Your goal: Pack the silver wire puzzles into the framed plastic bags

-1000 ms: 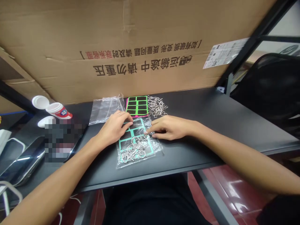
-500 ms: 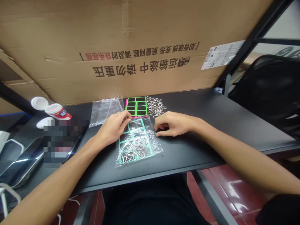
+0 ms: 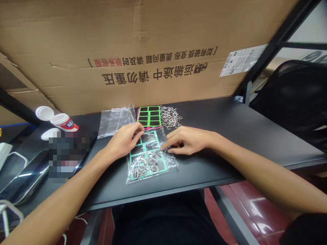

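A clear plastic bag [image 3: 143, 170] lies on the dark table, holding a turquoise-framed sheet [image 3: 133, 157] and several metal rings [image 3: 146, 166] with short chains. My left hand [image 3: 126, 137] is closed on the bag's upper left edge, thumb and fingers pinched together. At the bag's right edge, my right hand [image 3: 187, 140] has its fingers curled, with the fingertips and thumb on the plastic. Beyond the hands lie a green-framed sheet [image 3: 149, 113] with black panels, over a pink one, and a pile of metal rings [image 3: 170, 117].
A second clear bag [image 3: 114, 119] lies at the back left. A tipped paper cup [image 3: 68, 124] and white lids stand near dark glossy devices [image 3: 28, 177] at the left. Large cardboard [image 3: 158, 30] forms the back wall. A black chair [image 3: 293, 92] is at the right.
My right hand has shifted slightly left and down, its fingertips reaching farther over the bag's right edge. My left hand stays at the upper left edge.
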### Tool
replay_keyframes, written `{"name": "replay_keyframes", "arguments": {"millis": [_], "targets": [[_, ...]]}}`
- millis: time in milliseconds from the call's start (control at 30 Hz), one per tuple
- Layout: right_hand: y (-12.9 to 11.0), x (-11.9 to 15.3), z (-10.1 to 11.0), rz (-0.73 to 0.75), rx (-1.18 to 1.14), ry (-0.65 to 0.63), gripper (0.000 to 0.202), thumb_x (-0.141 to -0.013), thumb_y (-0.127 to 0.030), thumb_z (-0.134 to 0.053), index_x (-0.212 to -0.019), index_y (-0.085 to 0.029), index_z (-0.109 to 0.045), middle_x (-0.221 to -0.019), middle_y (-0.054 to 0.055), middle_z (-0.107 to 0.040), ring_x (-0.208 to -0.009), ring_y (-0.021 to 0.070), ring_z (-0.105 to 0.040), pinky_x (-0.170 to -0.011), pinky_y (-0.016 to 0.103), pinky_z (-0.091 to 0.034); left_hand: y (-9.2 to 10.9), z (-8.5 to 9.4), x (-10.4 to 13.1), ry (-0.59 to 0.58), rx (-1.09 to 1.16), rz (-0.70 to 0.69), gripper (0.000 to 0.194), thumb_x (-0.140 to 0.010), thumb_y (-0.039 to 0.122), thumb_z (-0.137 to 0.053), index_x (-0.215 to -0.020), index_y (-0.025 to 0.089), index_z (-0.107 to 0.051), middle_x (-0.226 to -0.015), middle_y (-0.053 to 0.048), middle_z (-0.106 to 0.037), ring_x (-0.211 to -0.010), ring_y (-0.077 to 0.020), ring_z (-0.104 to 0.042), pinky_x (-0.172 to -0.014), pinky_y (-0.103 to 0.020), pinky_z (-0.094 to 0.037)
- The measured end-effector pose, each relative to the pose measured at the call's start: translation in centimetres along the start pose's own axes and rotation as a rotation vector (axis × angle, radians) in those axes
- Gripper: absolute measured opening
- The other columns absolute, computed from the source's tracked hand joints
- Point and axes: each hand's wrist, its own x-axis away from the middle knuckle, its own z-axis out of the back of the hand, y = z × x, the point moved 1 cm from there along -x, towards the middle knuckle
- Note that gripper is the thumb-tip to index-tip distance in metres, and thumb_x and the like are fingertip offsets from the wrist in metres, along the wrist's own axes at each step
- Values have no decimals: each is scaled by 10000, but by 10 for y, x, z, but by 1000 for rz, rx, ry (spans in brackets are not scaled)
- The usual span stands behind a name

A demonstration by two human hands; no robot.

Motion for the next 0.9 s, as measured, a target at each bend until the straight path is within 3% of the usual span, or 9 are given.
{"name": "replay_keyframes", "arguments": {"millis": [100,200,300,367,467,567,700,833,900], "targets": [[-2,-1,-1,-11,-35,-28,279,-1033,-274,-675,-1245,-200,-840,-809,16,-726,-645,130,-568,-648,258,-437,-1,0,0,4,7,-1,145,-1132,331,-514,-1089,249,-625,-986,-37,-725,-881,-226,-659,-805,-379,-489],[-2,0,1,-51,-47,-45,213,-1033,-328,-689,-1088,-200,-850,-818,19,-748,-641,131,-569,-643,263,-428,-2,0,0,6,3,2,151,-1134,333,-514,-1093,250,-633,-995,-41,-729,-892,-232,-663,-805,-382,-492],[4,2,7,-156,60,-34,294,-1074,-390,-632,-937,-204,-814,-728,2,-711,-600,133,-543,-624,275,-387,-2,0,0,5,-9,0,155,-1142,332,-507,-1103,252,-635,-1014,-44,-731,-921,-238,-668,-818,-387,-493],[9,5,11,-267,212,34,344,-1099,-377,-576,-895,-204,-792,-726,19,-722,-612,150,-566,-628,291,-365,-2,0,0,7,-14,-2,158,-1145,333,-507,-1100,252,-635,-1018,-45,-729,-937,-241,-670,-833,-389,-496],[12,7,14,-376,407,207,273,-1080,-328,-579,-989,-205,-806,-831,59,-789,-689,192,-648,-654,310,-374,-1,0,-1,8,-14,2,159,-1145,333,-505,-1092,252,-632,-1021,-41,-732,-941,-242,-670,-837,-389,-498],[5,5,8,-228,320,242,267,-1075,-307,-573,-1068,-199,-818,-883,67,-812,-697,188,-668,-684,308,-432,-1,-1,-1,12,-12,6,165,-1145,339,-505,-1097,251,-636,-1034,-43,-740,-954,-243,-678,-844,-393,-505],[-7,0,-6,14,86,65,303,-1054,-240,-582,-1233,-202,-823,-921,53,-822,-683,159,-656,-669,283,-454,-2,-1,-1,25,-4,8,160,-1144,341,-503,-1117,250,-633,-1048,-51,-753,-963,-242,-701,-848,-391,-519],[-6,-2,-13,11,73,30,421,-1034,-202,-610,-1434,-220,-740,-818,-1,-763,-607,133,-553,-625,271,-397,-2,0,0,30,26,35,164,-1158,361,-477,-1116,252,-593,-1018,-39,-758,-889,-217,-703,-791,-362,-505],[-2,-2,-12,-28,94,63,377,-1035,-248,-653,-1399,-192,-733,-731,-32,-683,-582,126,-505,-606,266,-371,0,1,0,31,32,43,162,-1161,359,-467,-1104,252,-573,-985,-24,-744,-837,-200,-676,-763,-346,-482]]}}
